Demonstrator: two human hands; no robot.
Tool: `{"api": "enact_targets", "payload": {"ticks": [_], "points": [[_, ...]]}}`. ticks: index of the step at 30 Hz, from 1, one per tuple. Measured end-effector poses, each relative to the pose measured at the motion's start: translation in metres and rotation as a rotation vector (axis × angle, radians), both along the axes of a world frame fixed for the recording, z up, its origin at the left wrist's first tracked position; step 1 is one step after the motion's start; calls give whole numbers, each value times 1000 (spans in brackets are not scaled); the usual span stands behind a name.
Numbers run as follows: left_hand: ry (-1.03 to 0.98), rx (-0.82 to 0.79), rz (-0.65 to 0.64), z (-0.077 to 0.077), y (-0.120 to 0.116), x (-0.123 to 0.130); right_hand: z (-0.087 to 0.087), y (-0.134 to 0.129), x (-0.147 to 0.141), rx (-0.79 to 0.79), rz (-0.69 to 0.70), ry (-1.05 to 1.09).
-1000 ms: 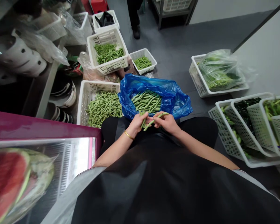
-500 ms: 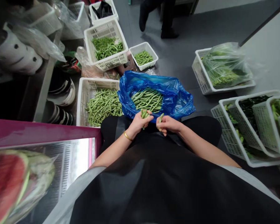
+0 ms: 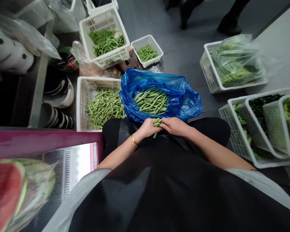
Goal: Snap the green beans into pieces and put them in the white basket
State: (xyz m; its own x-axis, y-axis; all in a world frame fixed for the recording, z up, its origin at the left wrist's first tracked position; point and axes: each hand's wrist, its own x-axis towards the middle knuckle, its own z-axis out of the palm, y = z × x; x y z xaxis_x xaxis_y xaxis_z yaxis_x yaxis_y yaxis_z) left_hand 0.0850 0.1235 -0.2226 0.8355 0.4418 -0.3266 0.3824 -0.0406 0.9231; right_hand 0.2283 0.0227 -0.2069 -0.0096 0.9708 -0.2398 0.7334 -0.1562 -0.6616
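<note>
My left hand (image 3: 148, 128), below a gold bracelet, is closed round a small bunch of green beans (image 3: 157, 122). Against it, my right hand (image 3: 174, 126) has its fingers pinched at the bunch; they partly hide what they grip, which looks like bean pieces. Just beyond both hands, a blue plastic bag (image 3: 183, 96) lies open with long whole green beans (image 3: 152, 100) inside. To its left stands a white basket (image 3: 81, 103) holding many shorter bean pieces (image 3: 106, 108).
Farther off are a white crate (image 3: 103, 62) of greens and a small basket (image 3: 151, 62) of beans. At right stand a crate (image 3: 214, 85) with bagged vegetables and nested baskets (image 3: 246, 145). A cut watermelon (image 3: 4, 190) lies at lower left. Another person's legs (image 3: 234, 19) are at the back.
My hands were apart, each with bean pieces; now they have come together at the bunch. The other person's legs have moved right. The view has shifted slightly.
</note>
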Motion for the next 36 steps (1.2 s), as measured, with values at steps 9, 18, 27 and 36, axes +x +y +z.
{"api": "enact_targets", "payload": {"ticks": [9,18,27,36], "points": [[-233,-648,80,-11,14,-11,-24,-2,2,-307,73,725],[-320,-941,428,-24,49,-17,-53,110,30,-58,122,-569],[-376,-888,485,-8,61,-26,-50,124,34,-10,187,-629],[-142,-884,419,-4,22,4,-21,35,21,386,81,-430]]}}
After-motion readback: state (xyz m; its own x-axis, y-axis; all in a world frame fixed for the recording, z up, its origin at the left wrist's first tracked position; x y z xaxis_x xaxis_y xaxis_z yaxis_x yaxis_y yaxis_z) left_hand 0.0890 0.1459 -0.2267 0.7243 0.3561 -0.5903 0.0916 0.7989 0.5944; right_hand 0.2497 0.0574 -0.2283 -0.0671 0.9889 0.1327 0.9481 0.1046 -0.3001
